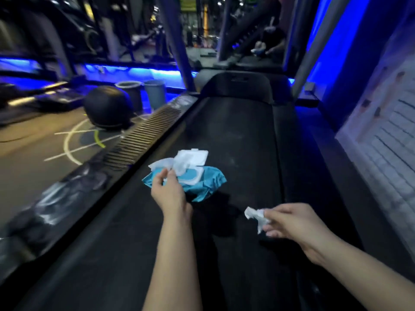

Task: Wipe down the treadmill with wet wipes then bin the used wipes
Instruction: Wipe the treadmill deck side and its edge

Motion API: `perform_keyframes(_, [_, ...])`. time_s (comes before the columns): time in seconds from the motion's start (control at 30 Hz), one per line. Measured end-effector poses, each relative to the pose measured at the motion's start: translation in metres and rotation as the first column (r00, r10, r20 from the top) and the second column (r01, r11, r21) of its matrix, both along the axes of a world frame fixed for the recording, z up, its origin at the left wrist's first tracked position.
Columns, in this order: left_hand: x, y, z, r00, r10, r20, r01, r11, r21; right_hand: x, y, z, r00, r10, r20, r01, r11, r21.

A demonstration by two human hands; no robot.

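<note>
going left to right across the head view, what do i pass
black ball → dark bin → grey-blue bin → wet wipes pack → crumpled wipe → right hand

Print on wall poster (386, 135) blurred beyond reading; treadmill uprights (173, 41) cut off at top edge.

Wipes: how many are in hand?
2: a fresh wipe at the pack, pinched by the left hand; a crumpled wipe in the right hand. More may hide inside the pack.
</note>
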State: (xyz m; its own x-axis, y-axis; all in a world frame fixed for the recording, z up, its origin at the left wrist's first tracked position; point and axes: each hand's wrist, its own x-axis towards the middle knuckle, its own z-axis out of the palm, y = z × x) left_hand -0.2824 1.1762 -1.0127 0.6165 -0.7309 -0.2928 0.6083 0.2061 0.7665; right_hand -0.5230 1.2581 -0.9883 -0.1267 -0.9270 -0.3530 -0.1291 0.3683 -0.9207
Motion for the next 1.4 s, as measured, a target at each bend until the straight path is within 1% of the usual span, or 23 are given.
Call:
perform_keyframes(0.1, [0.050, -0.008, 0.015, 0.995, 0.047, 0.090, -0.047, 0.999, -0.008, 0.061, -0.043, -0.006, 1.000, 0.004, 0.014, -0.004, 1.000, 0.014])
perform_keyframes(0.2, [0.107, -0.009, 0.028, 0.981, 0.116, 0.153, -0.114, 0.993, -0.021, 0.135, -0.088, -0.013, 1.000, 0.021, -0.003, -0.021, 0.997, 0.081])
perform_keyframes(0.27, [0.144, -0.007, 0.035, 0.966, 0.178, 0.186, -0.175, 0.984, -0.031, 0.186, -0.121, -0.003, 0.999, 0.039, 0.036, -0.043, 0.995, 0.093])
perform_keyframes(0.3, [0.159, -0.005, 0.039, 0.961, 0.205, 0.185, -0.202, 0.979, -0.032, 0.212, -0.140, 0.009, 0.997, 0.067, 0.047, -0.070, 0.995, 0.064])
perform_keyframes(0.37, [0.185, -0.001, 0.044, 0.957, 0.233, 0.171, -0.228, 0.973, -0.045, 0.259, -0.178, 0.047, 0.988, 0.151, 0.034, -0.148, 0.986, -0.073])
perform_keyframes(0.47, [0.210, 0.000, 0.042, 0.969, 0.214, 0.128, -0.210, 0.977, -0.040, 0.309, -0.229, 0.111, 0.955, 0.289, 0.074, -0.248, 0.907, -0.340])
perform_keyframes(0.5, [0.213, 0.000, 0.040, 0.971, 0.207, 0.118, -0.204, 0.978, -0.038, 0.316, -0.241, 0.127, 0.947, 0.320, 0.026, -0.281, 0.866, -0.413])
perform_keyframes(0.53, [0.213, -0.002, 0.038, 0.974, 0.201, 0.107, -0.198, 0.980, -0.031, 0.318, -0.248, 0.140, 0.943, 0.322, -0.084, -0.324, 0.827, -0.460])
perform_keyframes(0.6, [0.208, -0.005, 0.037, 0.978, 0.181, 0.100, -0.181, 0.983, -0.011, 0.312, -0.253, 0.146, 0.900, 0.304, -0.313, -0.428, 0.753, -0.499])
perform_keyframes(0.63, [0.203, -0.007, 0.037, 0.980, 0.168, 0.104, -0.169, 0.986, -0.006, 0.306, -0.253, 0.143, 0.869, 0.296, -0.397, -0.474, 0.730, -0.492])
perform_keyframes(0.67, [0.198, -0.009, 0.037, 0.982, 0.158, 0.104, -0.158, 0.987, -0.008, 0.299, -0.252, 0.137, 0.847, 0.288, -0.446, -0.499, 0.718, -0.484])
perform_keyframes(0.73, [0.186, -0.013, 0.038, 0.989, 0.118, 0.089, -0.117, 0.993, -0.025, 0.279, -0.244, 0.121, 0.823, 0.262, -0.504, -0.505, 0.743, -0.439])
perform_keyframes(0.8, [0.172, -0.016, 0.038, 0.994, 0.043, 0.100, -0.039, 0.998, -0.040, 0.256, -0.230, 0.105, 0.797, 0.272, -0.540, -0.522, 0.759, -0.389])
perform_keyframes(0.9, [0.142, -0.018, 0.040, 0.979, -0.067, 0.191, 0.078, 0.996, -0.049, 0.219, -0.202, 0.089, 0.801, 0.313, -0.510, -0.530, 0.767, -0.362])
perform_keyframes(0.97, [0.117, -0.019, 0.041, 0.940, -0.132, 0.316, 0.155, 0.987, -0.049, 0.193, -0.179, 0.090, 0.828, 0.297, -0.475, -0.506, 0.760, -0.408])
perform_keyframes(1.03, [0.089, -0.017, 0.044, 0.879, -0.204, 0.430, 0.245, 0.969, -0.041, 0.166, -0.156, 0.094, 0.820, 0.205, -0.534, -0.502, 0.706, -0.499])
perform_keyframes(1.1, [0.058, -0.015, 0.048, 0.824, -0.279, 0.492, 0.353, 0.934, -0.061, 0.135, -0.134, 0.101, 0.750, 0.143, -0.646, -0.573, 0.628, -0.527])
perform_keyframes(1.13, [0.040, -0.014, 0.051, 0.794, -0.312, 0.521, 0.407, 0.911, -0.075, 0.118, -0.124, 0.105, 0.692, 0.136, -0.709, -0.623, 0.608, -0.491])
perform_keyframes(1.17, [0.023, -0.012, 0.053, 0.760, -0.339, 0.555, 0.459, 0.884, -0.090, 0.101, -0.115, 0.108, 0.634, 0.142, -0.760, -0.658, 0.616, -0.433])
perform_keyframes(1.2, [0.005, -0.010, 0.055, 0.725, -0.363, 0.585, 0.509, 0.855, -0.101, 0.084, -0.108, 0.109, 0.596, 0.154, -0.788, -0.667, 0.641, -0.379])
perform_keyframes(1.23, [-0.013, -0.007, 0.057, 0.691, -0.389, 0.609, 0.556, 0.824, -0.105, 0.066, -0.103, 0.108, 0.594, 0.167, -0.787, -0.649, 0.678, -0.346])
perform_keyframes(1.33, [-0.061, 0.004, 0.057, 0.589, -0.479, 0.651, 0.669, 0.741, -0.060, 0.013, -0.091, 0.101, 0.721, 0.217, -0.658, -0.524, 0.792, -0.314])
perform_keyframes(1.4, [-0.085, 0.013, 0.056, 0.518, -0.522, 0.678, 0.723, 0.691, -0.021, -0.021, -0.079, 0.098, 0.797, 0.267, -0.542, -0.472, 0.835, -0.283])
